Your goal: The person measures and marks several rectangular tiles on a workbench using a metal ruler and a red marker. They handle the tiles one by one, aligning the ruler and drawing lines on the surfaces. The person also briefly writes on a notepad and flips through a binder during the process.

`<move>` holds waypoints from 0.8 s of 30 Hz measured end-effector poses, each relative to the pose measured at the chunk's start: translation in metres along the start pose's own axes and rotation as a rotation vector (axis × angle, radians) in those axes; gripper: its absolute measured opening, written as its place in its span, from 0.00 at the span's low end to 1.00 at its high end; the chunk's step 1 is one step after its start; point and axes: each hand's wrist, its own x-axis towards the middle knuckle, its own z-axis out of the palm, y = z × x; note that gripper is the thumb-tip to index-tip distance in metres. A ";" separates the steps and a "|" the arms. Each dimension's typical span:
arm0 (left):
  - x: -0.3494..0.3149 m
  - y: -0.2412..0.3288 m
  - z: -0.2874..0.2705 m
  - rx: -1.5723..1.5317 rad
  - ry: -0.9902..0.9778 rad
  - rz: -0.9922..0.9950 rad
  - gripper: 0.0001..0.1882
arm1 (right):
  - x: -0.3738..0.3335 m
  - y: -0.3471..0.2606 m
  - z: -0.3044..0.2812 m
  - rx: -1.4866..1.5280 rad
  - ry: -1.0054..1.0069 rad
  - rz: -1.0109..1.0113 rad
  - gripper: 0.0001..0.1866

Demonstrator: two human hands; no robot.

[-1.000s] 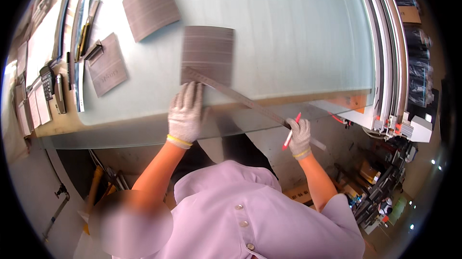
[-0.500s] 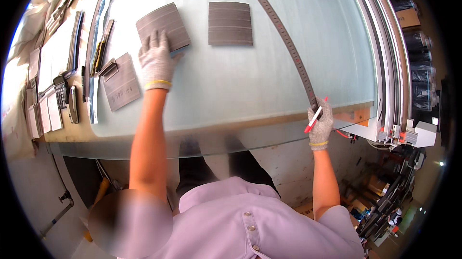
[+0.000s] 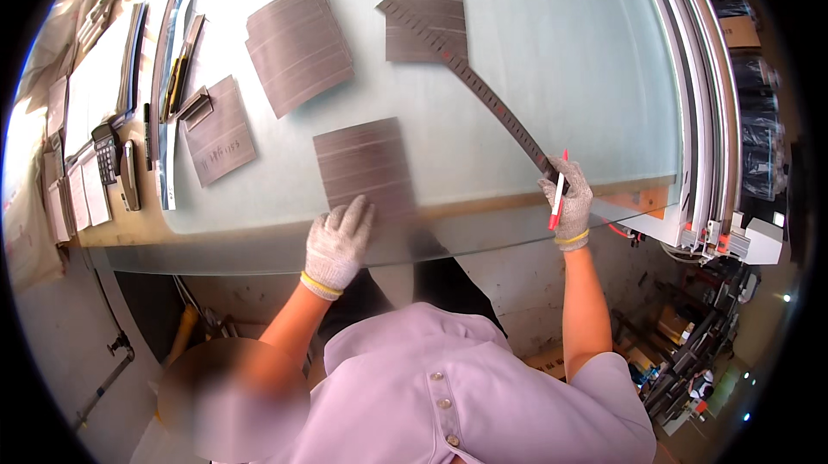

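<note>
My left hand, in a pale knit glove with a yellow cuff, is at the table's front edge. Its fingers lie over the lower left corner of a square grey-brown sheet, gripping it; the thumb is hidden. In my gloved right hand are the end of a long dark steel ruler and a white marker with red ends. The ruler's far end lies across another square sheet. A slightly uneven stack of such sheets sits at the far left.
Under everything is a glass-topped table. A sheet with handwriting and a small dark metal piece lie left, near cutter knives, a calculator and a stapler. A metal rail runs along the right side.
My left hand has come off the stack, toward me and rightward, with one sheet. The ruler's far end has swung left onto the other sheet. The marker has tilted more upright.
</note>
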 end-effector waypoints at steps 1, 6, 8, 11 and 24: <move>-0.003 0.006 -0.003 -0.064 -0.073 -0.001 0.31 | 0.000 0.000 0.000 -0.015 -0.022 0.010 0.25; 0.035 0.003 -0.001 -0.133 0.074 -0.340 0.42 | -0.001 0.010 -0.001 -0.058 -0.099 0.058 0.23; 0.038 -0.002 0.011 -0.106 0.064 -0.344 0.42 | 0.001 0.020 -0.001 -0.015 -0.112 0.085 0.23; 0.029 0.002 0.021 -0.118 0.025 -0.327 0.42 | 0.010 0.034 -0.005 -0.118 -0.132 0.044 0.24; 0.020 0.003 0.026 -0.189 0.007 -0.329 0.45 | 0.046 0.029 0.010 -0.377 -0.172 -0.119 0.23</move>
